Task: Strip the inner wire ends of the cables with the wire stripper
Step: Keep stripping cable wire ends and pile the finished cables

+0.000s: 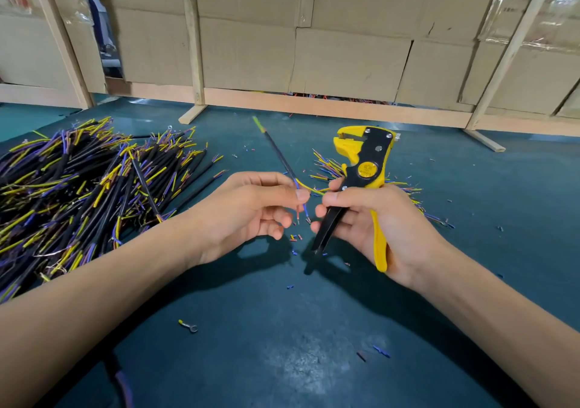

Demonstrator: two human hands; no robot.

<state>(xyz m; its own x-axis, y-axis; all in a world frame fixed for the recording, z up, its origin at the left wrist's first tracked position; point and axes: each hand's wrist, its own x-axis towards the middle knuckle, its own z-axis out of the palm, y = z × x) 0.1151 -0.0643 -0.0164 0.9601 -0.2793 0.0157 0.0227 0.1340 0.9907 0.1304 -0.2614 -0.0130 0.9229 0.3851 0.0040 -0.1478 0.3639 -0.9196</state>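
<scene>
The left hand pinches a black cable at its split end; the right hand grips the yellow wire stripper, head up, and pinches the cable's yellow wire. Cable pile lies left, a smaller bundle behind the stripper; green mat nearer the person carries only small scraps

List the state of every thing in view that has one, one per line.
wire stripper: held upright, head up, no wire in it
right hand: grips the stripper, pinches the yellow wire
left hand: pinches the black cable
blue wire: end bare, hanging down
cable pile: lying loose on the table
</scene>
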